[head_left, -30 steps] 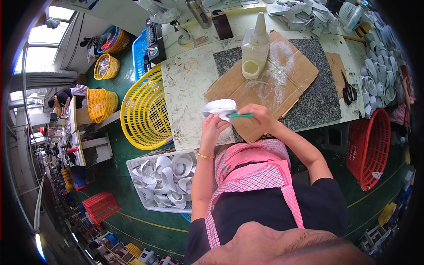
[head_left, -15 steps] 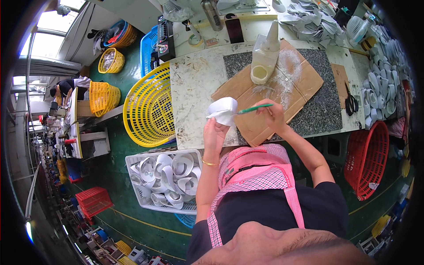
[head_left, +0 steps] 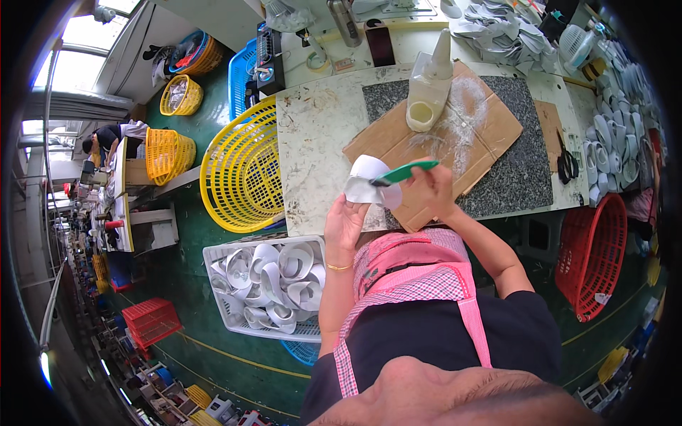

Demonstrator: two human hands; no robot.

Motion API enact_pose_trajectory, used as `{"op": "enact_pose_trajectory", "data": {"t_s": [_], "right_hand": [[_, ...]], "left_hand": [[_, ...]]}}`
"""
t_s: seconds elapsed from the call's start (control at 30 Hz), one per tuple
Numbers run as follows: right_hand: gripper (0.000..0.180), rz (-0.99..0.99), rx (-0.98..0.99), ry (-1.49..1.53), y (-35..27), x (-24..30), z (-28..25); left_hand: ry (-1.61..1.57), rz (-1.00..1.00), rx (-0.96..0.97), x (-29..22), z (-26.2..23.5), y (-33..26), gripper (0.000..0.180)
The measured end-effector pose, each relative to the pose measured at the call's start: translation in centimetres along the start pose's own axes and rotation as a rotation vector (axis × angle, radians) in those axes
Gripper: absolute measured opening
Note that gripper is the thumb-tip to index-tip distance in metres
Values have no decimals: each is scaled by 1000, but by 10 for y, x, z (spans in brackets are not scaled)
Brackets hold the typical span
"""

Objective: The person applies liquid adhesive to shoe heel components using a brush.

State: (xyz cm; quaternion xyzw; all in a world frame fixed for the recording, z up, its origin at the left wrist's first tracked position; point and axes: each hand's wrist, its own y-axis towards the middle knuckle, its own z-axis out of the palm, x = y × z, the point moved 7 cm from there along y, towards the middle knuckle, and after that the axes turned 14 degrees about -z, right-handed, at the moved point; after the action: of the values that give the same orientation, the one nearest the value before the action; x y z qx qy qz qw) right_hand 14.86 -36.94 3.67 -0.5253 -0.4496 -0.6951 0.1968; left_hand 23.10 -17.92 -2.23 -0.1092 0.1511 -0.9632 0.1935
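In my left hand (head_left: 346, 221) is a white shoe upper (head_left: 366, 170), raised over the near edge of the table; the fingers are closed on its lower side. My right hand (head_left: 440, 190) grips a brush (head_left: 408, 172) by its broad green handle. The brush's dark tip reaches the inner face of the upper; whether it touches cannot be made out. Beyond my hands, a cloudy plastic bottle (head_left: 420, 106) with a tall cone and a round side opening stands on a cardboard sheet (head_left: 383, 143), which carries white dried smears.
A white crate (head_left: 213, 252) of similar uppers sits at my left, below a yellow basket (head_left: 213, 177). Scissors (head_left: 567, 167) lie on the table's right side. A red basket (head_left: 579, 263) stands right of me. White pieces (head_left: 504, 35) are heaped at the back.
The upper has turned in my left hand, showing more of its inner side. The brush has swung so its broad handle side shows, and its tip has moved left onto or over the upper.
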Motion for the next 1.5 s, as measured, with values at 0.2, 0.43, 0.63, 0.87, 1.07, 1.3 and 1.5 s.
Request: {"op": "enact_pose_trajectory", "data": {"t_s": [0.2, 0.43, 0.63, 0.87, 1.07, 1.3, 1.5], "right_hand": [[7, -320, 241, -132, 7, 40, 27], [10, -399, 152, -248, 24, 37, 32], [7, -143, 134, -328, 41, 18, 42], [10, -17, 81, -185, 26, -2, 47], [15, -15, 27, -241, 22, -27, 13], [20, 61, -75, -286, 15, -49, -15], [22, 68, -127, -415, 11, -68, -60]], "left_hand": [[394, 165, -98, 4, 8, -5, 40], [535, 274, -259, 5, 14, -12, 40], [576, 389, -239, -2, 20, -28, 33], [650, 468, -390, -54, 6, -72, 27], [795, 846, -494, -194, 17, -126, 43], [1041, 805, -1065, -252, -30, -211, 53], [1524, 1134, -1883, -200, -122, -327, 29]]}}
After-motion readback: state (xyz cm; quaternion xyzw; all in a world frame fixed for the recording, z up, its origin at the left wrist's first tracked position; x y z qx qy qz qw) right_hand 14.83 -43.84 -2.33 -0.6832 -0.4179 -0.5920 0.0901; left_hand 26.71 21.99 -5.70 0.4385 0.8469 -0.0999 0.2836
